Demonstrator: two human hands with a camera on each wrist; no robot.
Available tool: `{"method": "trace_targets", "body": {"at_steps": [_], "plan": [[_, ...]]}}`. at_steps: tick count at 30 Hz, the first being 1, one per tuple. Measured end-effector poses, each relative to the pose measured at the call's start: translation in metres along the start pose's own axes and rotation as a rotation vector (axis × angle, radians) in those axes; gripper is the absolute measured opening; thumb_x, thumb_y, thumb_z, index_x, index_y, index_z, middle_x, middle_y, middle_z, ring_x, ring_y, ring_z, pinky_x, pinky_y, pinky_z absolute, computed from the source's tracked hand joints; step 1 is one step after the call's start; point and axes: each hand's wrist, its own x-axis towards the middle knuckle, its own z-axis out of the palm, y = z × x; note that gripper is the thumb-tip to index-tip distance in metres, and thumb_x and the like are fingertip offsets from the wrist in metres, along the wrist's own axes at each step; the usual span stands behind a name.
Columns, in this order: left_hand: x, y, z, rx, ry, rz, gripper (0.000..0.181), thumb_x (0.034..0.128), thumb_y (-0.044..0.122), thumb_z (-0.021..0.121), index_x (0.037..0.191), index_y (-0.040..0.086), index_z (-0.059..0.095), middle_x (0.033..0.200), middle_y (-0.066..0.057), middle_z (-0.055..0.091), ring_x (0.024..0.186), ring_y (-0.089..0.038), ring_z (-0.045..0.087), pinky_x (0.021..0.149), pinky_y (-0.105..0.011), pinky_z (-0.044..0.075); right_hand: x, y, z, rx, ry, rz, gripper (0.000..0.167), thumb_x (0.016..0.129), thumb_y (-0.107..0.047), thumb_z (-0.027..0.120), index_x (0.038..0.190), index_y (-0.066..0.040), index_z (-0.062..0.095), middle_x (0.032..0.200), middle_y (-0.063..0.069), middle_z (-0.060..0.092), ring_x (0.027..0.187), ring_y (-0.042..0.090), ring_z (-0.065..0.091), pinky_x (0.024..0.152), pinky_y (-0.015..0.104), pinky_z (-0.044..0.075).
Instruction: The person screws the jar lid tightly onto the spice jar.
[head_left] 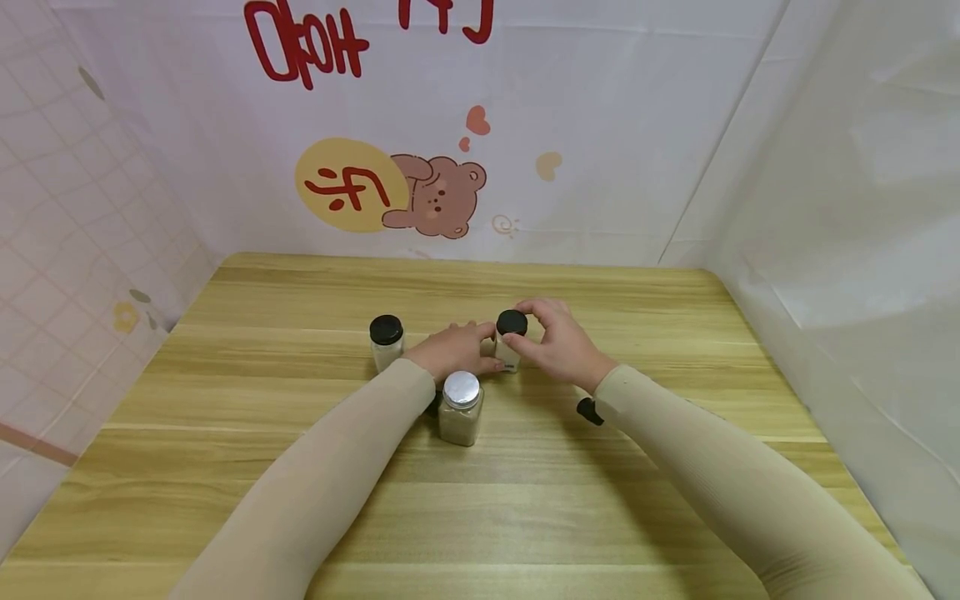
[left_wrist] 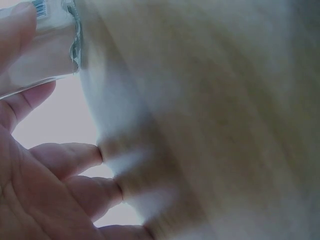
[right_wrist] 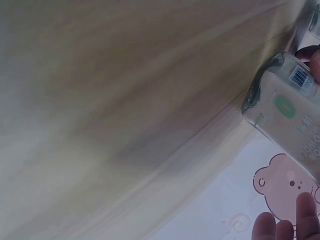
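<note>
A square glass jar of beige contents with a black lid (head_left: 512, 322) stands on the table in the head view. My left hand (head_left: 456, 350) pinches the jar's lower part between thumb and forefinger, its other fingers spread. From the right, my right hand (head_left: 561, 337) holds the same jar at the lid with thumb and forefinger. In the left wrist view, part of the glass jar (left_wrist: 52, 52) shows with a barcode label. A green oval mark and pale print are visible on the jar (right_wrist: 277, 100) in the right wrist view, where several right fingertips (right_wrist: 306, 212) stretch below it.
A silver-lidded jar (head_left: 461, 412) stands before my left wrist, with a dark object partly hidden beside it. Another black-lidded jar (head_left: 387, 337) is to the left. A black cap-like piece (head_left: 589, 411) sticks out by my right sleeve. White printed sheets (head_left: 600, 167) enclose the wooden table (head_left: 480, 517).
</note>
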Motion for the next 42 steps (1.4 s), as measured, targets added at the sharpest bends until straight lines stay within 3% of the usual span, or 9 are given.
{"method": "trace_targets", "body": {"at_steps": [5, 8, 12, 15, 19, 22, 27, 34, 42], "plan": [[0.0, 0.0001, 0.0001, 0.017, 0.0, -0.007, 0.071, 0.1004, 0.054, 0.067, 0.161, 0.027, 0.041, 0.171, -0.019, 0.033, 0.157, -0.054, 0.023, 0.123, -0.071, 0.028, -0.001, 0.0, -0.0003, 0.001, -0.009, 0.028, 0.055, 0.099, -0.034, 0.075, 0.143, -0.006, 0.059, 0.149, 0.013, 0.058, 0.147, 0.034, 0.039, 0.119, 0.059, 0.038], [0.0003, -0.0001, 0.0001, 0.022, 0.003, -0.005, 0.07, 0.1004, 0.054, 0.067, 0.16, 0.027, 0.042, 0.17, -0.019, 0.034, 0.157, -0.054, 0.024, 0.122, -0.071, 0.029, -0.0019, 0.0001, -0.0007, -0.004, -0.011, -0.001, 0.05, 0.1, -0.03, 0.074, 0.143, -0.008, 0.061, 0.15, 0.012, 0.057, 0.145, 0.035, 0.04, 0.119, 0.061, 0.038], [0.0002, -0.0006, 0.0007, 0.009, 0.006, 0.002, 0.071, 0.1004, 0.053, 0.067, 0.161, 0.028, 0.041, 0.17, -0.019, 0.035, 0.157, -0.055, 0.023, 0.122, -0.072, 0.028, -0.0023, 0.0004, 0.0002, 0.005, -0.003, -0.006, 0.037, 0.1, -0.03, 0.075, 0.131, -0.011, 0.067, 0.14, 0.01, 0.064, 0.141, 0.034, 0.042, 0.116, 0.061, 0.039], [-0.0003, -0.0005, 0.0008, 0.002, 0.008, 0.006, 0.071, 0.1005, 0.053, 0.067, 0.161, 0.027, 0.041, 0.17, -0.019, 0.034, 0.157, -0.055, 0.022, 0.123, -0.072, 0.027, -0.0019, 0.0011, 0.0012, 0.01, 0.0, 0.02, 0.043, 0.099, -0.034, 0.076, 0.133, -0.011, 0.064, 0.137, 0.009, 0.065, 0.141, 0.033, 0.042, 0.115, 0.06, 0.04], [-0.0003, -0.0003, 0.0009, 0.002, 0.009, 0.005, 0.067, 0.1006, 0.052, 0.067, 0.158, 0.026, 0.045, 0.17, -0.019, 0.035, 0.157, -0.055, 0.023, 0.123, -0.072, 0.027, -0.0027, 0.0005, 0.0009, 0.01, -0.004, 0.011, 0.051, 0.099, -0.032, 0.076, 0.142, -0.009, 0.061, 0.146, 0.011, 0.06, 0.143, 0.034, 0.041, 0.116, 0.06, 0.04], [-0.0001, -0.0003, 0.0011, 0.007, 0.009, 0.001, 0.068, 0.1006, 0.053, 0.067, 0.158, 0.026, 0.044, 0.17, -0.019, 0.035, 0.157, -0.055, 0.023, 0.123, -0.071, 0.027, -0.0036, -0.0005, 0.0004, 0.011, -0.004, -0.015, 0.047, 0.1, -0.028, 0.075, 0.142, -0.01, 0.063, 0.149, 0.013, 0.058, 0.142, 0.036, 0.043, 0.115, 0.061, 0.04], [-0.0007, 0.0, 0.001, -0.002, 0.011, 0.001, 0.07, 0.1007, 0.053, 0.067, 0.161, 0.027, 0.042, 0.17, -0.018, 0.034, 0.157, -0.055, 0.022, 0.123, -0.072, 0.025, -0.0028, 0.0002, 0.0018, 0.023, 0.001, -0.001, 0.04, 0.099, -0.031, 0.076, 0.133, -0.01, 0.067, 0.14, 0.01, 0.064, 0.14, 0.035, 0.044, 0.115, 0.06, 0.04], [-0.0004, 0.0, 0.0016, 0.009, 0.016, 0.007, 0.065, 0.1005, 0.052, 0.068, 0.156, 0.025, 0.047, 0.169, -0.017, 0.038, 0.156, -0.055, 0.025, 0.122, -0.073, 0.028, -0.0035, 0.0001, 0.0012, 0.023, -0.019, -0.004, 0.049, 0.1, -0.028, 0.074, 0.144, -0.01, 0.062, 0.148, 0.011, 0.059, 0.14, 0.035, 0.044, 0.111, 0.059, 0.044], [-0.0002, -0.0004, 0.0012, 0.013, 0.007, 0.009, 0.066, 0.1009, 0.053, 0.067, 0.157, 0.024, 0.046, 0.17, -0.02, 0.034, 0.157, -0.055, 0.023, 0.122, -0.072, 0.029, -0.0016, 0.0026, 0.0032, 0.067, -0.015, 0.006, 0.037, 0.1, -0.028, 0.075, 0.132, -0.011, 0.067, 0.136, 0.009, 0.066, 0.135, 0.037, 0.048, 0.111, 0.059, 0.043]]}}
